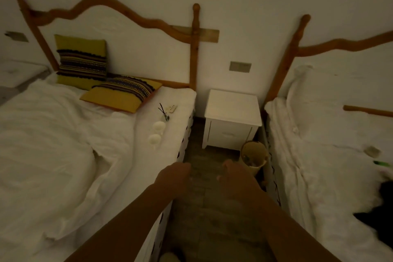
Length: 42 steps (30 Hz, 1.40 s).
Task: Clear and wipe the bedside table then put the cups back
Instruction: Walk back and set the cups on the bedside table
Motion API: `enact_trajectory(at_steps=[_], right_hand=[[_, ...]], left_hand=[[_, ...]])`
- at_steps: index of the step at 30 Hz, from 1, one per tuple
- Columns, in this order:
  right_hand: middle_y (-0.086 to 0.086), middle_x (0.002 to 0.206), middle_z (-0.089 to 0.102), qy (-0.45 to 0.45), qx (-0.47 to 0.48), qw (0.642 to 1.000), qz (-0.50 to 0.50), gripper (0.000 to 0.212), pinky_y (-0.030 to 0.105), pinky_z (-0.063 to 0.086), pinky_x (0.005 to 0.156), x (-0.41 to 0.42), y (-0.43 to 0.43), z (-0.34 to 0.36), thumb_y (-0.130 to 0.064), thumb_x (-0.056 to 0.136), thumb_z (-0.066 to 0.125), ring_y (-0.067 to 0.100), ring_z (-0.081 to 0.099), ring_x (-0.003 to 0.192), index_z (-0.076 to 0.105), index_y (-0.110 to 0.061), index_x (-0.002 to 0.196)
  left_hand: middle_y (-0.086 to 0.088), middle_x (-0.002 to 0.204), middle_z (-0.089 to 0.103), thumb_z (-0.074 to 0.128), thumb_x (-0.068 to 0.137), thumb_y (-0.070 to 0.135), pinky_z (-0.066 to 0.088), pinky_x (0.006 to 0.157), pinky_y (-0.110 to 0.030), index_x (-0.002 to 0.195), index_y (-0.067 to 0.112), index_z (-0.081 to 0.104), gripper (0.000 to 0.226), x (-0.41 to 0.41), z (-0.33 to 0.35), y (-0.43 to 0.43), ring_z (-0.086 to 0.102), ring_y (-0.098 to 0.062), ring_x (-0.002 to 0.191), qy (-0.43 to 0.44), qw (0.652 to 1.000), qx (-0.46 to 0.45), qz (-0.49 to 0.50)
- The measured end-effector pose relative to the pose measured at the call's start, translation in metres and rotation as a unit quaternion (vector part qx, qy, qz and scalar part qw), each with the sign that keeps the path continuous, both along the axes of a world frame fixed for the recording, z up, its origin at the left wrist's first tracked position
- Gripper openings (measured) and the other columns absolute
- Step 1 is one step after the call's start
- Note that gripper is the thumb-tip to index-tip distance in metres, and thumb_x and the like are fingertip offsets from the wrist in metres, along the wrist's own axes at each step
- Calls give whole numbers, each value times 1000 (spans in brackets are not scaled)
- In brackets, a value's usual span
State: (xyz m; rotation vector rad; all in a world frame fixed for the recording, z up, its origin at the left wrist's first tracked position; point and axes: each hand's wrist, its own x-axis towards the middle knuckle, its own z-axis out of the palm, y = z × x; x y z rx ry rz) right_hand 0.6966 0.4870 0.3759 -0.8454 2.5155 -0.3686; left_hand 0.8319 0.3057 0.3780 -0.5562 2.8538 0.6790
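Note:
A white bedside table [232,104] stands between two beds, with nothing on its top. Two white cups [157,133] sit on the left bed near its right edge, beside a small reed diffuser [164,114] and a white remote [172,109]. My left hand [173,174] and my right hand [232,173] reach forward over the floor in the aisle, short of the table. Both hold nothing. Their fingers look loosely curled, blurred by motion.
A woven waste basket [254,158] stands on the floor at the table's right front corner. The left bed [63,134] carries two yellow striped cushions [81,62]. On the right bed [329,144] lie a small pale object [372,151], a green item and something black.

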Motion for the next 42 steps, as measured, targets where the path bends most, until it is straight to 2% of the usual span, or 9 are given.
enact_trajectory(at_steps=[4, 11, 15, 19, 23, 28, 34, 40, 42], right_hand=[[7, 148, 39, -34, 13, 999, 11, 64, 42, 39, 108, -64, -59, -14, -45, 93, 54, 26, 42, 133, 31, -18, 145], [3, 146, 40, -52, -9, 997, 50, 64, 36, 40, 107, -167, -179, -37, -39, 91, 60, 19, 44, 129, 32, -21, 146], [1, 152, 33, -69, 45, 991, 105, 66, 37, 34, 113, -204, -249, -45, -39, 91, 57, 18, 38, 134, 27, -23, 149], [5, 141, 44, -55, 40, 985, 156, 60, 39, 43, 103, -237, -310, -54, -33, 89, 61, 22, 48, 123, 35, -23, 142], [4, 147, 38, -63, 58, 963, 256, 58, 35, 39, 104, -258, -361, -78, -40, 95, 52, 24, 45, 128, 29, -22, 146], [6, 134, 43, -65, 58, 919, 385, 61, 34, 49, 92, -284, -432, -120, -35, 89, 63, 24, 52, 115, 34, -19, 140], [11, 142, 33, -49, 40, 866, 496, 78, 40, 51, 92, -315, -511, -195, -37, 85, 68, 27, 46, 122, 25, -16, 146], [17, 159, 6, 39, 28, 771, 635, 105, 50, 38, 108, -332, -579, -302, -47, 80, 70, 39, 18, 143, 1, -22, 154], [17, 161, -1, 58, 19, 755, 652, 114, 53, 36, 109, -331, -593, -330, -51, 75, 73, 42, 13, 145, -6, -25, 154]], left_hand=[[-4, 129, 55, 48, 98, 32, 38, 98, -23, 127, 14, 50, 35, -57, -21, -53, 53, -16, 116, 8, 999, 7, 30], [-1, 129, 56, 49, 97, 36, 40, 99, -24, 134, 16, 47, 42, -146, -75, -171, 54, -15, 117, 20, 996, 13, 82], [-12, 106, 67, 68, 87, 20, 54, 90, -37, 118, 3, 62, 36, -179, -101, -219, 66, -26, 97, 62, 987, 47, 141], [-6, 136, 51, 48, 97, 35, 41, 104, -37, 140, 16, 42, 48, -199, -107, -258, 51, -24, 124, -21, 976, 71, 205], [-4, 141, 46, 46, 97, 39, 38, 108, -36, 143, 16, 36, 52, -199, -121, -280, 46, -21, 129, -35, 955, 84, 282], [-6, 127, 53, 51, 94, 36, 48, 97, -39, 138, 14, 40, 50, -206, -140, -296, 55, -24, 114, -66, 904, 129, 403], [-8, 130, 46, 58, 91, 32, 49, 95, -41, 143, 16, 31, 61, -240, -176, -297, 50, -26, 115, -86, 821, 178, 535], [-9, 156, 14, 68, 84, 38, 43, 106, -45, 152, 23, 7, 93, -272, -267, -313, 30, -30, 137, -59, 758, 125, 638], [-6, 159, 2, 73, 79, 42, 38, 108, -49, 152, 30, -3, 106, -278, -293, -322, 20, -32, 143, -53, 738, 104, 665]])
